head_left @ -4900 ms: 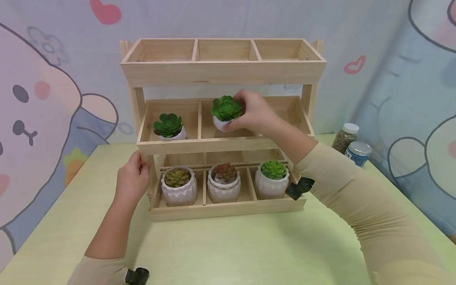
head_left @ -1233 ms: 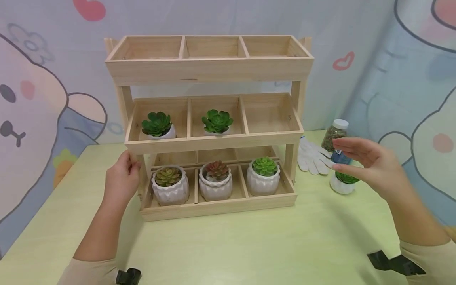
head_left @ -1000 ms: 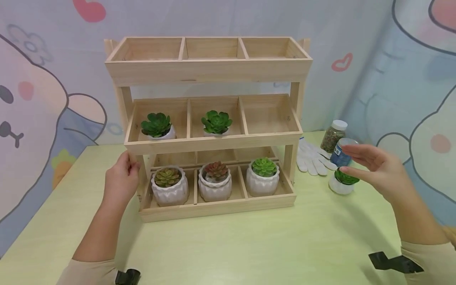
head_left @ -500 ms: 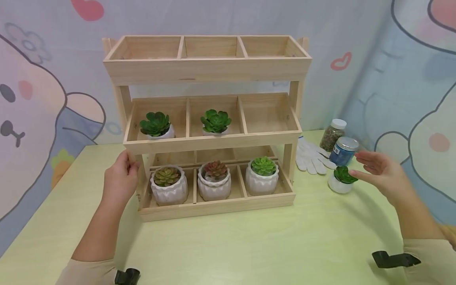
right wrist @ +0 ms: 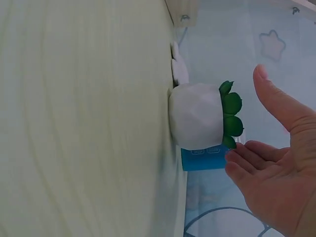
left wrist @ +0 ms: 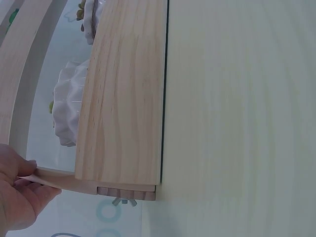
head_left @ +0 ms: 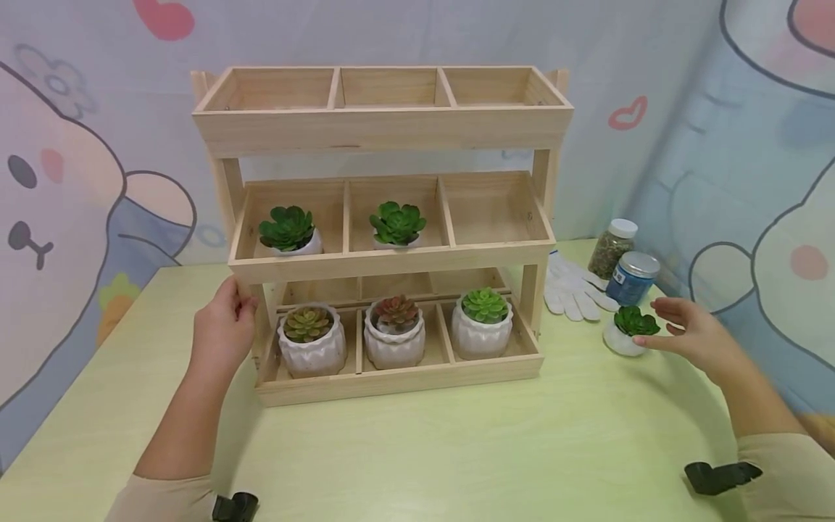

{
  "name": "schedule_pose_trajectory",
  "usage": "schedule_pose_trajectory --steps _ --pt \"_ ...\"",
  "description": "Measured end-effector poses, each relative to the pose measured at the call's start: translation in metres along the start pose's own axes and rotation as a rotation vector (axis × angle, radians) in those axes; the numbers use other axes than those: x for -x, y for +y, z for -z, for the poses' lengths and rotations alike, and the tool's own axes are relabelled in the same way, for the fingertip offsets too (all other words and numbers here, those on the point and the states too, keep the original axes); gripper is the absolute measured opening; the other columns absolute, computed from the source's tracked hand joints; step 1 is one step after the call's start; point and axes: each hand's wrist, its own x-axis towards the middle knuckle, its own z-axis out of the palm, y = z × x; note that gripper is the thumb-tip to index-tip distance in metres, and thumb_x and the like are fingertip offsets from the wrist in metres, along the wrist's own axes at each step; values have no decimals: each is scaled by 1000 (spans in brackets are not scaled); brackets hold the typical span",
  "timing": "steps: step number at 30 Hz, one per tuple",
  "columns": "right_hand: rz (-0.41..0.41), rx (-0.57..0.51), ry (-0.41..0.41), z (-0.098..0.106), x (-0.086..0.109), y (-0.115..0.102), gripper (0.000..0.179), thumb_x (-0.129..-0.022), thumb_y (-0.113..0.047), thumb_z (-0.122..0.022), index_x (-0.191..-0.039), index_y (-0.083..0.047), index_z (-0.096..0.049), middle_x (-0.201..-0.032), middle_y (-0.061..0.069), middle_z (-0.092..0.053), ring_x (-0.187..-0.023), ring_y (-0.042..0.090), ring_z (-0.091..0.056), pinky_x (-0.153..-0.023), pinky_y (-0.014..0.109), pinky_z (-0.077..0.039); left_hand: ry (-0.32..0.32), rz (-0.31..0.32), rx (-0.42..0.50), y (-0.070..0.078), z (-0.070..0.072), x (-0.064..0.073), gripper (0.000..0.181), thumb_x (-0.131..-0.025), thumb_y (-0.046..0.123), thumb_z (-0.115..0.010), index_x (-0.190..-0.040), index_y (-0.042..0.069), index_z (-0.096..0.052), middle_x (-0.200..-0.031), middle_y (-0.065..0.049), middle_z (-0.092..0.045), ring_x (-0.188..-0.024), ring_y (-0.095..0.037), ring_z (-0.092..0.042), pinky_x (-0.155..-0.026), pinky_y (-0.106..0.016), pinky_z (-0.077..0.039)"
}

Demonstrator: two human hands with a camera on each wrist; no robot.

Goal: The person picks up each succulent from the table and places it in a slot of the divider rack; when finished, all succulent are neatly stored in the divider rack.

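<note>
My left hand (head_left: 225, 319) grips the left upright of the three-tier wooden shelf (head_left: 385, 134); in the left wrist view its thumb and fingers pinch that upright (left wrist: 64, 180). Far right on the table, a small green succulent in a white pot (head_left: 622, 341) stands upright. Around its right side my right hand (head_left: 701, 337) hovers, thumb and fingers spread apart. The right wrist view shows the fingertips right at the leaves (right wrist: 232, 116), with the thumb well away. Two dark green potted succulents (head_left: 287, 228) sit in the middle tier's left and middle compartments.
Three ribbed white pots (head_left: 394, 341) with succulents fill the bottom tier's compartments. The top tier holds nothing. Behind the small pot are white gloves (head_left: 574, 290), a jar with a white lid (head_left: 612, 250) and a blue jar (head_left: 631, 279). A patterned curtain (head_left: 404, 29) hangs behind.
The right hand set a succulent in the middle tier's middle compartment and let go. It moved right, then came down beside the small pot on the table. The left hand kept its grip.
</note>
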Motion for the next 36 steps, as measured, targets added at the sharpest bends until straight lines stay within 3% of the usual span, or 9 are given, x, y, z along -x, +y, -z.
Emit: schedule_pose_trajectory --steps 10,13,15,18,22,28,36 --pt "-84 -69 -40 -10 -6 18 85 -85 -23 -70 -141 13 -16 -143 36 -18 -127 55 -19 -97 63 -27 2 -2 -8 1 -1 -1 10 -97 8 -48 -102 0 -47 -99 -23 -62 -87 -38 -58 -69 -50 -50" --pt "-81 -38 -41 -11 -7 21 85 -85 -24 -70 -140 14 -18 -141 36 -22 -125 52 -26 -94 52 -37 11 -6 -20 0 -1 -1 8 -97 9 -49 -96 1 -46 -91 -20 -61 -81 -35 -57 -64 -46 -49" --pt "-72 -12 -36 -13 -8 23 82 -85 -23 -71 -138 15 -22 -137 34 -29 -118 44 -37 -87 39 -44 17 -10 -25 0 -2 -1 9 -96 8 -49 -93 2 -44 -87 -19 -60 -77 -34 -55 -61 -44 -47" --pt "-53 8 -20 -14 -10 26 75 -84 -21 -72 -134 15 -29 -129 29 -40 -102 22 -49 -74 21 -45 22 -18 -26 0 -2 -2 9 -96 8 -50 -93 2 -45 -87 -19 -60 -78 -35 -55 -61 -44 -47" --pt "-39 27 -5 -15 -13 28 70 -82 -21 -74 -129 14 -36 -120 24 -48 -88 4 -50 -70 20 -46 29 -23 -24 0 -1 -3 8 -96 7 -50 -94 1 -45 -87 -20 -60 -78 -36 -56 -62 -46 -46" --pt "-54 94 6 -16 -15 26 70 -79 -28 -76 -125 12 -42 -116 23 -52 -88 11 -51 -72 27 -45 26 -14 -25 -1 -1 -2 8 -96 8 -49 -97 1 -46 -88 -20 -62 -79 -36 -57 -63 -46 -47" --pt "-65 106 34 -18 -16 27 70 -78 -31 -77 -122 12 -44 -112 22 -53 -88 18 -50 -71 30 -44 6 4 -12 0 -2 -1 13 -97 9 -48 -106 -2 -48 -103 -24 -62 -93 -41 -60 -74 -53 -50"
